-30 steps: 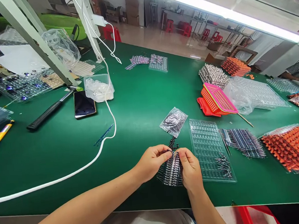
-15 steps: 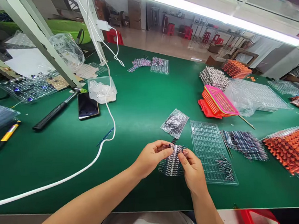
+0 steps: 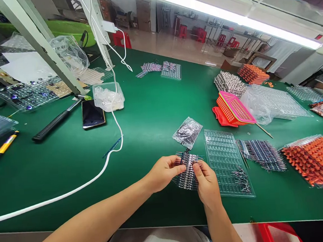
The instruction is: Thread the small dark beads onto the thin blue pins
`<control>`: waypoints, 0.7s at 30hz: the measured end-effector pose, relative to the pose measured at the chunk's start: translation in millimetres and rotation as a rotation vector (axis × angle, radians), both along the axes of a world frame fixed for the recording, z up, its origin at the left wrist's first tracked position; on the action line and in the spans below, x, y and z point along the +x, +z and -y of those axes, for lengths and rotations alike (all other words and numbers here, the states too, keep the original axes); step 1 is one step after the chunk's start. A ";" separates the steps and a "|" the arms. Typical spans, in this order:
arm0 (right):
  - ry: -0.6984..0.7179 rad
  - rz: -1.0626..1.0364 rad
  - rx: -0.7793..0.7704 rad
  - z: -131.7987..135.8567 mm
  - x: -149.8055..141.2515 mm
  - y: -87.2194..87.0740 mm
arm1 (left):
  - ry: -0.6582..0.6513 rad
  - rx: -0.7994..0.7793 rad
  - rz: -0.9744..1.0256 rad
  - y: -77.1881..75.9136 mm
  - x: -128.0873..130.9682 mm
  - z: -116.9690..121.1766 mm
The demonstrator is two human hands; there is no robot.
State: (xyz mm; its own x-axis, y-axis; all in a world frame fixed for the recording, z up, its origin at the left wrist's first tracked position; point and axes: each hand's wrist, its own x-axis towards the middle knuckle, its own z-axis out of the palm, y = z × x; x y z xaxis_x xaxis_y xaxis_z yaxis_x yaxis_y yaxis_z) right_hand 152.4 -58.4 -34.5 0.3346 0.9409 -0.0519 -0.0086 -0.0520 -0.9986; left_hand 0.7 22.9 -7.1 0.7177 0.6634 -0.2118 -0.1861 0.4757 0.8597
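Between my two hands is a strip of small dark and silvery beads in close rows, with thin wire-like ends poking out along both sides. My left hand point(image 3: 161, 174) pinches its upper left edge between thumb and fingers. On the opposite edge, the thumb of my right hand point(image 3: 208, 186) presses the beaded strip point(image 3: 187, 179) against curled fingers. Just past its top lie some loose black beads point(image 3: 187, 151), partly hidden, beside a clear bag of tiny dark beads point(image 3: 188, 132). Right of my hands, a clear ridged plastic tray point(image 3: 221, 153) carries a small pile of wire-ended pieces point(image 3: 241, 180).
Farther right lie a similar beaded bundle point(image 3: 262, 155) and a stack of orange pieces point(image 3: 315, 161). A pink and orange basket point(image 3: 235, 109) stands behind the tray. To the left are a white cable point(image 3: 98, 175), a phone point(image 3: 93, 114), a hammer point(image 3: 52, 126) and a clear box point(image 3: 108, 97).
The beaded strip has been raised slightly and turned flatter, showing more of its face and covering most of the loose black beads. Both hands keep hold of it.
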 end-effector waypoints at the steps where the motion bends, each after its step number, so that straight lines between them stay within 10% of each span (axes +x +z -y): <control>1: -0.008 -0.006 0.005 -0.2 -0.3 -0.3 | -0.003 -0.007 0.004 0.3 0.2 0.3; 21: 0.045 -0.133 -0.017 0.3 2.9 -4.6 | 0.088 -0.015 -0.023 4.0 -2.1 -2.6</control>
